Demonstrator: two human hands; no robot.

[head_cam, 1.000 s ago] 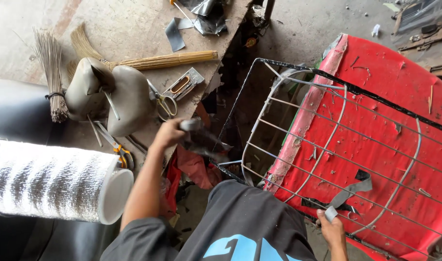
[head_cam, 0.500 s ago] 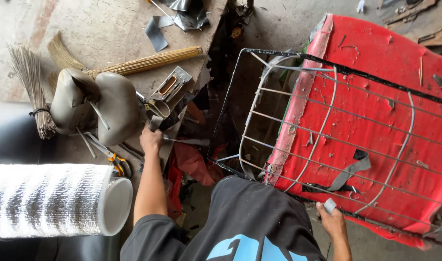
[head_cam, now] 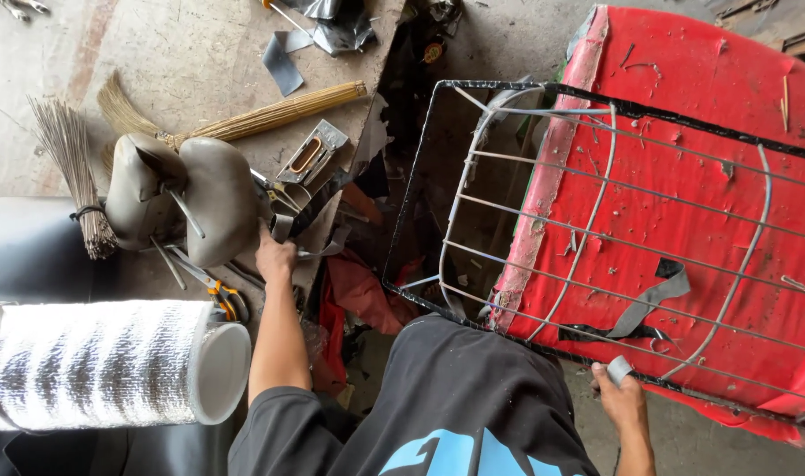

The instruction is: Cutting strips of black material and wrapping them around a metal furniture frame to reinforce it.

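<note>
Left hand [head_cam: 274, 257] out on the workbench [head_cam: 182, 53], knuckles up, fingers curled down among the metal bits beside the right-hand grey headrest [head_cam: 222, 207]. Touching that headrest's lower edge, by the look of it; whether anything is gripped, impossible to tell, fingertips hidden under the hand. Second grey headrest [head_cam: 142, 189] just to the left, both with bare steel posts poking out. Orange-handled pliers [head_cam: 224, 298] lying near the wrist, just left of the forearm. Small rectangular metal bezel [head_cam: 310, 154] a little beyond the hand, straw broom [head_cam: 244, 119] stretched across the bench farther off, a bundle of thin sticks [head_cam: 72, 172] at the far left. Big foil-wrapped roll [head_cam: 103, 361] near left, its white end cap facing the arm.

Right hand [head_cam: 621, 401] down at the near edge of the seat, pinched shut on a small grey piece, a tab of tape or fabric [head_cam: 619, 368], right against the black rim of the wire seat frame [head_cam: 596, 238]. Frame lying flat over the red seat cushion [head_cam: 702, 176], overhanging it on the left above the dark gap. Grey strap [head_cam: 653, 300] draped across the red cover just beyond the right hand. Red rag [head_cam: 363, 291] bunched low between bench and frame.
</note>
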